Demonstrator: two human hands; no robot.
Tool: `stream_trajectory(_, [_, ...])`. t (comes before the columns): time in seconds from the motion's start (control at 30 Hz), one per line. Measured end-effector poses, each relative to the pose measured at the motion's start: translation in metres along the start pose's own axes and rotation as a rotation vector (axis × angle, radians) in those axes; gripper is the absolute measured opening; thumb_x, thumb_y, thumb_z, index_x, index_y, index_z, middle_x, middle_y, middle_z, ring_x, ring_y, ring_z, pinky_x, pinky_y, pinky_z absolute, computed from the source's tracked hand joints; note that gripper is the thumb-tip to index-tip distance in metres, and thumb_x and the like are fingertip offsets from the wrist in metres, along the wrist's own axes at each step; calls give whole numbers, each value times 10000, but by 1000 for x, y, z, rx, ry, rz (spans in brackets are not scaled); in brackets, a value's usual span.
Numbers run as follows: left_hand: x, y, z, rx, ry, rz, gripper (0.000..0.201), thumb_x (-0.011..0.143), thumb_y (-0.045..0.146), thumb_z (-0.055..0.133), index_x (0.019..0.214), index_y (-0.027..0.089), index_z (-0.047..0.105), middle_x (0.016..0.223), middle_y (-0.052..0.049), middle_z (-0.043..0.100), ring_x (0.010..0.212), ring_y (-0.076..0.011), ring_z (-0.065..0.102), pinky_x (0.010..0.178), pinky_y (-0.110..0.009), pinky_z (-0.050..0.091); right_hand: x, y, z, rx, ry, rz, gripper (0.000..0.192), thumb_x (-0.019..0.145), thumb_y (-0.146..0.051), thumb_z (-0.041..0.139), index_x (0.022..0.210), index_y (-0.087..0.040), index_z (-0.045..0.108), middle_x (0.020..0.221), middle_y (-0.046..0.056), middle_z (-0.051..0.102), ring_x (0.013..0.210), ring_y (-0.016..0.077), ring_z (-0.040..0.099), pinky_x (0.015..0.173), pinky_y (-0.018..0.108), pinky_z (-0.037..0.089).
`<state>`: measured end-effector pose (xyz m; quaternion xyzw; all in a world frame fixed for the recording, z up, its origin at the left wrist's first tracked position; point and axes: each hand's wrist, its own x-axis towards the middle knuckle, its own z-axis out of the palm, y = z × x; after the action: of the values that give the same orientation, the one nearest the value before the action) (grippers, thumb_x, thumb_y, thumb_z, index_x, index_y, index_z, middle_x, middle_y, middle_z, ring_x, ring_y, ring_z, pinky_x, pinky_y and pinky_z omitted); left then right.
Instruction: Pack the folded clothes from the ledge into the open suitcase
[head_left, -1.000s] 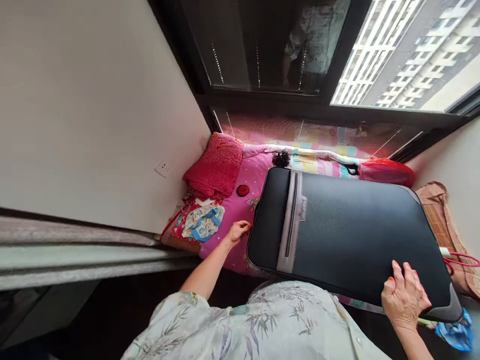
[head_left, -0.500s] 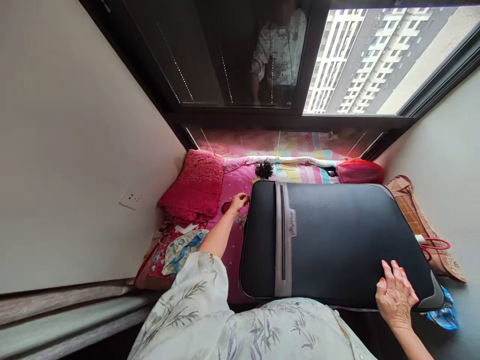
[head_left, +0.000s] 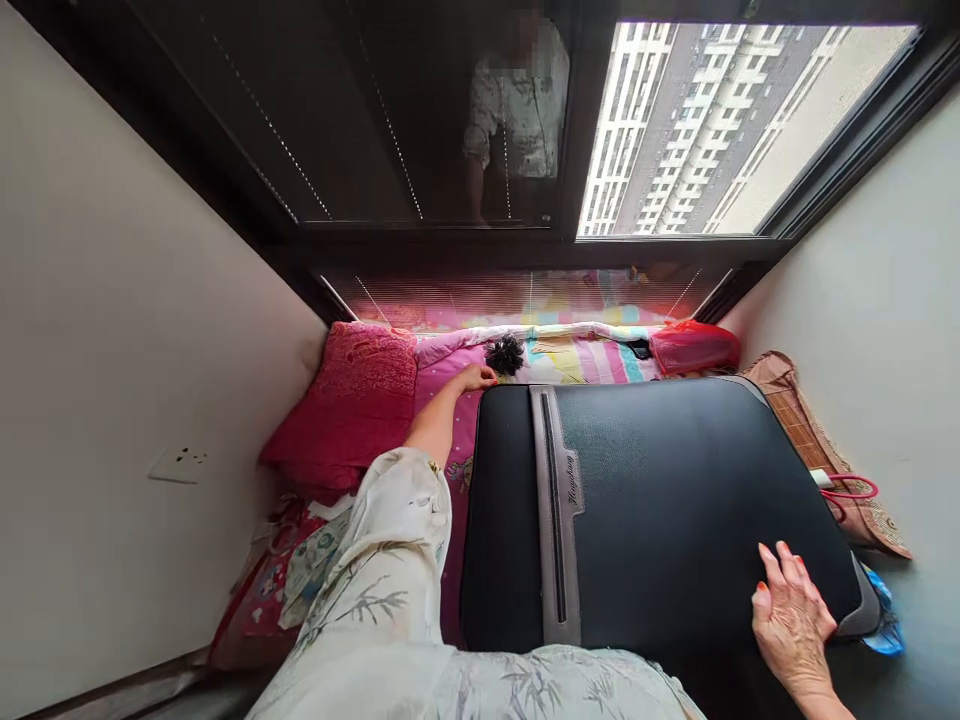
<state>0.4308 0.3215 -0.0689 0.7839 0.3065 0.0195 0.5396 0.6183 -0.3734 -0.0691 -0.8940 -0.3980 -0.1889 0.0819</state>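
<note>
A large black suitcase [head_left: 675, 500] with a grey zipped strip lies flat before me. At its far left corner, my left hand [head_left: 478, 377] is closed in a pinch against the edge. What the fingertips grip is too small to make out. My right hand [head_left: 795, 615] rests palm down on the near right part of the suitcase, fingers outstretched and holding nothing. A black tufted object [head_left: 505, 354] lies just beyond my left hand. Under the suitcase spreads a pink dotted cloth [head_left: 435, 362].
Red cushions [head_left: 345, 400] are piled against the left wall, with a red patterned bag [head_left: 262, 575] nearer me. A red plastic bag [head_left: 694, 347] sits by the window. A rolled mat [head_left: 810, 410] leans along the right wall, near a pink cable [head_left: 855, 487].
My left hand has moved away from me along the suitcase's left edge to its far corner, still pinched. The right hand stays on the suitcase. The view has shifted slightly.
</note>
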Motion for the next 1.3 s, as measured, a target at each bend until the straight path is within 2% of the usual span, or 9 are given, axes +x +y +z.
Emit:
stream_trajectory(0.2, [29,10,-1,36,-178,62,209,636,305,845,637,146,710,513,20,581,495,-91,461,532,-211,342,4,3,-3,2,22,-25,776,964,-235,392,1681,-334,113,1673,127,348,1465,394,435,1082,600,449])
stream_trajectory(0.33, [43,19,14,72,-181,89,228,637,302,875,631,134,721,535,8,596,523,-105,482,573,-234,378,5,6,-1,-3,35,-35,756,970,-249,388,1679,-336,139,1642,138,400,1446,412,459,1071,609,465])
stream_trajectory(0.5, [71,44,42,168,-205,72,180,623,217,890,620,141,726,579,-8,634,602,-144,556,673,-266,444,4,10,2,-9,38,-38,767,959,-253,385,1683,-321,140,1642,136,397,1434,419,467,1073,619,456])
stream_trajectory(0.67, [78,59,52,304,-200,38,180,586,191,905,593,154,730,552,-21,636,633,-169,605,719,-267,482,6,9,1,-17,37,-39,770,950,-260,397,1681,-319,160,1617,128,430,1409,411,489,1065,599,464])
stream_trajectory(0.83, [56,62,57,388,-1,21,165,697,248,860,837,174,813,806,-60,754,842,-207,694,792,-249,508,9,5,1,-31,50,-43,763,965,-253,386,1683,-326,136,1613,145,434,1411,414,490,1058,606,473])
stream_trajectory(0.93, [39,65,66,432,147,-56,204,820,292,782,960,148,813,967,-150,772,972,-274,710,865,-316,522,9,5,3,-23,60,-41,767,966,-245,393,1682,-329,132,1610,147,438,1405,414,499,1057,611,476])
stream_trajectory(1.07, [1,68,87,459,334,-134,423,1015,431,517,1138,116,772,1178,-246,720,1174,-356,651,1016,-457,476,10,4,3,23,74,-38,782,953,-228,405,1681,-333,140,1613,147,435,1415,415,491,1065,629,469])
stream_trajectory(1.17, [-40,66,107,462,443,-151,504,1055,476,398,1335,170,685,1404,-217,621,1377,-375,498,1158,-549,344,13,3,0,76,88,-57,788,948,-216,420,1681,-323,151,1627,168,414,1441,443,454,1059,671,452])
stream_trajectory(1.3, [-94,63,127,355,529,-206,623,1041,528,411,1587,229,435,1699,-160,279,1537,-399,277,1218,-561,271,20,3,-6,140,106,-74,769,949,-226,441,1675,-304,202,1617,205,418,1431,479,449,1042,730,414])
